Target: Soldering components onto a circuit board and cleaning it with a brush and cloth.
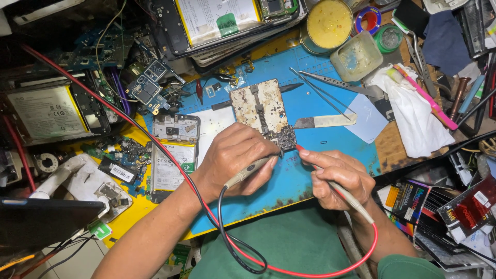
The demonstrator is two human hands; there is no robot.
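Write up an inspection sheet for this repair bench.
Surface: blue work mat, stained, over a yellow top.
Job's things: small circuit board clamped in a worn board holder; black probe, red probe.
Clutter: opened phone, tweezers, flux tin, white cloth.
Grippers: left hand holds the black probe, right hand the red; both tips at the board.
Cables: red lead, black lead.
Surroundings: dismantled phones, packets.
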